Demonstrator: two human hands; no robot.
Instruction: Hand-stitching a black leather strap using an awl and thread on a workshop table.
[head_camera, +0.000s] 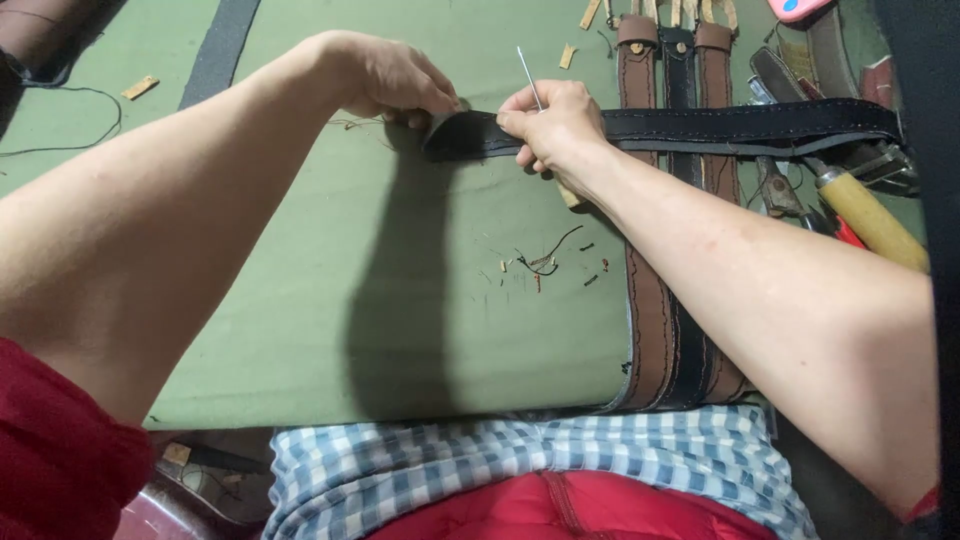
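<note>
Two hands stitching a black belt on a green table.

We see our left hand pinching the black belt's end; just beside, our right hand grips belt and needle, above brown belts.

Red sleeves pushed up, forearms bare.

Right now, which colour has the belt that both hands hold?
The belt is black with stitched edges, best seen in the head view, the only one.
</note>
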